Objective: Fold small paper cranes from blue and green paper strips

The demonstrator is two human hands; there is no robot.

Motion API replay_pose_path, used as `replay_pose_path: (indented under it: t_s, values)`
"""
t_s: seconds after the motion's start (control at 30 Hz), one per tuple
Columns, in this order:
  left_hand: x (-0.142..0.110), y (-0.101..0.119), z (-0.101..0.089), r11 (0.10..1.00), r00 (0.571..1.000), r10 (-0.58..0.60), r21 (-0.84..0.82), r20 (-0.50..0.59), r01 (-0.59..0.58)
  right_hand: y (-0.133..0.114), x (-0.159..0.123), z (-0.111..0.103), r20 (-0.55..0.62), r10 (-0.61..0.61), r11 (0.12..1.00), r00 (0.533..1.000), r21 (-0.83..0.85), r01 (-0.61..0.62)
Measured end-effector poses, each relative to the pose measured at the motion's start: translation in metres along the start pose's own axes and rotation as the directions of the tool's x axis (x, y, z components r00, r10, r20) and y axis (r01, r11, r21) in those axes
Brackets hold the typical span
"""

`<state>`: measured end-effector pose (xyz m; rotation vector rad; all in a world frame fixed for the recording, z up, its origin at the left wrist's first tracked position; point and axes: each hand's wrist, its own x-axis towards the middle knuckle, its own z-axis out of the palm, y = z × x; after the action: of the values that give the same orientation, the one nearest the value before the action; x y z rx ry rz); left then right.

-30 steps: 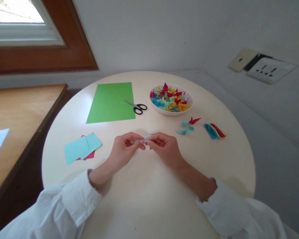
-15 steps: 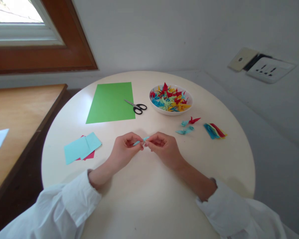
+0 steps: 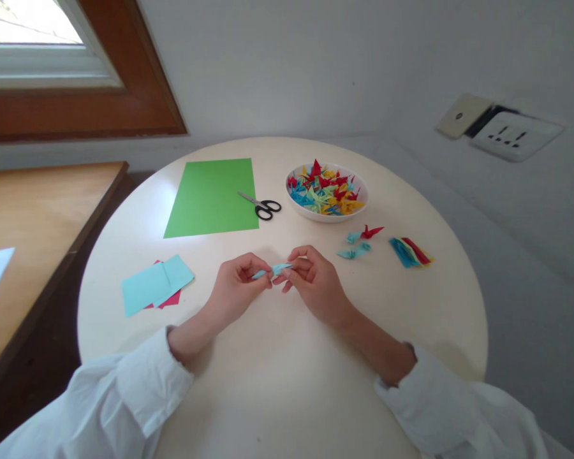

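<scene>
A small light-blue folded paper piece (image 3: 273,270) is pinched between both hands just above the round cream table (image 3: 287,382). My left hand (image 3: 236,287) has its fingers closed on the piece's left end. My right hand (image 3: 313,280) grips the right end with thumb and curled fingers. Both wrists rest on the table, in white sleeves.
A green sheet (image 3: 213,196) and black scissors (image 3: 262,205) lie at the back. A white bowl (image 3: 328,194) holds several coloured paper cranes. Small folded pieces (image 3: 361,241) and coloured strips (image 3: 410,251) lie right. Blue and red squares (image 3: 157,285) lie left. A wooden desk (image 3: 33,229) stands left.
My right hand's fingers have shifted on the blue piece, the index finger lifting and more of the paper showing between the hands. The left hand has hardly moved.
</scene>
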<state>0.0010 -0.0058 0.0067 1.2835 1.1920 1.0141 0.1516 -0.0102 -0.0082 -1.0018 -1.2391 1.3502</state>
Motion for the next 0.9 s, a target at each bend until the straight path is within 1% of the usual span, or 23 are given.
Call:
replay_pose_path:
  t_s: [0.1,0.23,0.33,0.4,0.5,0.6,0.7,0.8,0.9]
  values:
    - [0.002,0.001,-0.001,0.998,1.000,-0.023,-0.064,0.009,0.024,-0.001,0.001,-0.001,0.001,-0.007,1.000,1.000,0.021,0.007]
    - [0.004,0.002,-0.003,0.958,0.998,-0.050,-0.281,0.045,0.061,-0.002,0.003,-0.002,-0.061,-0.014,0.999,0.998,0.040,0.016]
    - [0.004,0.002,-0.003,0.924,0.996,-0.065,-0.373,0.064,0.085,0.000,0.003,-0.001,-0.065,-0.023,0.999,0.998,-0.028,0.021]
    - [0.004,0.002,-0.002,0.924,0.996,-0.066,-0.373,0.066,0.086,0.000,0.003,0.001,-0.045,-0.032,0.995,0.998,-0.091,0.028]
    - [0.003,0.001,0.000,0.949,0.997,-0.034,-0.309,0.076,0.055,0.000,0.001,0.003,-0.027,-0.040,0.985,0.999,-0.170,0.035]
    - [0.002,0.000,0.003,0.971,0.993,0.004,-0.236,0.121,0.025,-0.001,0.001,0.002,-0.021,-0.020,0.963,1.000,-0.267,0.013]
    - [0.001,0.000,0.006,0.971,0.987,0.017,-0.237,0.160,0.021,-0.002,0.002,0.002,-0.028,-0.017,0.942,0.999,-0.336,0.007]
    - [0.002,0.001,0.007,0.951,0.983,0.005,-0.306,0.184,0.053,-0.005,0.003,0.004,-0.055,-0.046,0.945,0.997,-0.327,0.026]
    - [0.003,0.001,0.010,0.924,0.976,-0.048,-0.362,0.213,0.125,-0.006,0.004,0.010,-0.058,-0.054,0.963,0.997,-0.266,0.037]
